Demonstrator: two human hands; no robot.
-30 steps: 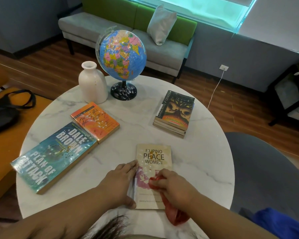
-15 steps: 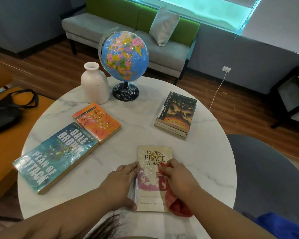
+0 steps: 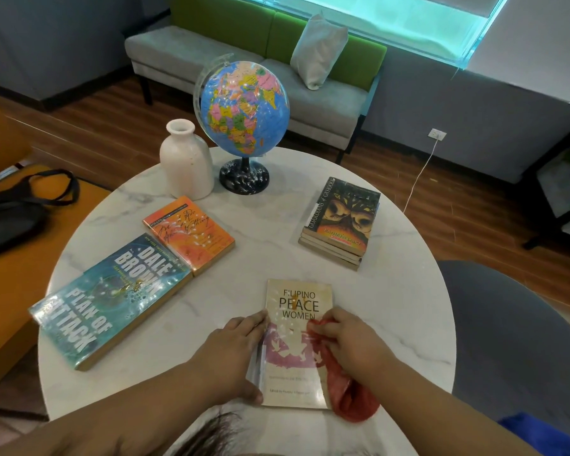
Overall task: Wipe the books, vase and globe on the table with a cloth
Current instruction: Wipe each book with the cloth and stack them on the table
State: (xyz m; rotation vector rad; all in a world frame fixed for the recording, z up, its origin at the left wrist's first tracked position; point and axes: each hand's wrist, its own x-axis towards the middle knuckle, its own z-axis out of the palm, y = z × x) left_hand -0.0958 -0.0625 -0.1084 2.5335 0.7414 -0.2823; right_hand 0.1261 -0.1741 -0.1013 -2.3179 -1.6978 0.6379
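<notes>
Book (image 3: 298, 343) location? Hands?
— Flat at table (image 3: 392, 291) near edge. My left hand (image 3: 231, 353) presses its left edge, fingers straight. My right hand (image 3: 349, 345) grips red cloth (image 3: 351, 394) on the cover's right side.

The round white marble table (image 3: 277, 225) carries, at the far edge, a white vase (image 3: 186, 166) just beside a globe (image 3: 244, 106). Left: blue book (image 3: 109, 301) touching orange book (image 3: 190, 235). Right: book stack (image 3: 341, 225). Near edge: cream book (image 3: 297, 343), flat, with red cloth (image 3: 349, 390) along its right side.

Green sofa (image 3: 178, 54), wood flr (image 3: 106, 126), window (image 3: 392, 18) (teal glow).
</notes>
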